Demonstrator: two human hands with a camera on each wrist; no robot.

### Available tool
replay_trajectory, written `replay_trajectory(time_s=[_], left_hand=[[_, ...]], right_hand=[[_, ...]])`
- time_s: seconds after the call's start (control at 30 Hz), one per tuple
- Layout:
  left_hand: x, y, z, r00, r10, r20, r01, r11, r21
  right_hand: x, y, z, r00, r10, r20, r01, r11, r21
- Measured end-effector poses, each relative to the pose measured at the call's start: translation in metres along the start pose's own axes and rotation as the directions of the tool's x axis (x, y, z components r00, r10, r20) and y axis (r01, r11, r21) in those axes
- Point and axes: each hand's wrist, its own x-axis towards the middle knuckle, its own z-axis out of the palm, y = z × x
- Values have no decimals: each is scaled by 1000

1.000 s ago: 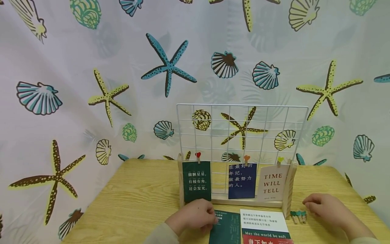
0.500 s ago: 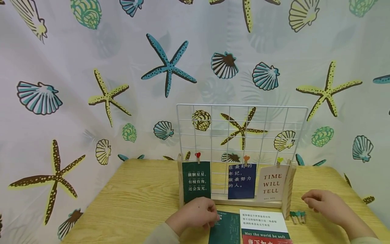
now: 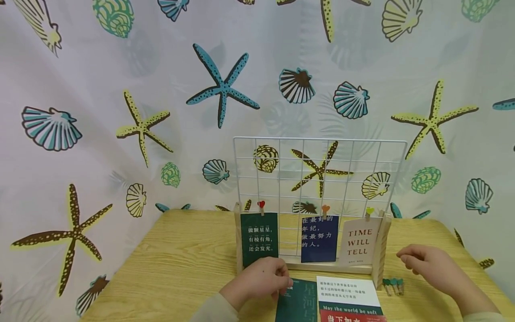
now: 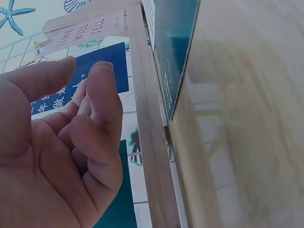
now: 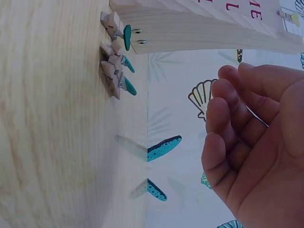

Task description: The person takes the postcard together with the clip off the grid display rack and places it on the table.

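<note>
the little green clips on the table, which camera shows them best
The right wrist view: the green-tipped wooden clips lie close and sharp on the table, beside the wooden stand's foot. The head view shows them small and far off, near the right hand. The left wrist view does not show them.

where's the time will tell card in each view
Head: the TIME WILL TELL card hangs at the wire grid's lower right, clipped under a yellow heart.
Left wrist: top left, lying sideways above the blue card.
Right wrist: only its red lettering shows at the top edge.
Shared landmark: the wooden stand.
</note>
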Motion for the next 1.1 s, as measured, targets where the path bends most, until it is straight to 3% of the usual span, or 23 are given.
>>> replay_trajectory(time_s=[0.37, 0.67, 1.1], left_hand=[[2, 5, 0, 1000, 16, -23, -15, 1000, 10], [6, 8, 2, 996, 77, -42, -77, 997, 16], [9, 14, 6, 992, 93, -91, -94, 996, -7]], right_hand=[[-5, -11, -2, 996, -42, -84, 40, 999, -26], [-7, -18, -4, 989, -49, -137, 42, 998, -51], [-8, -36, -5, 972, -92, -217, 81, 995, -56]])
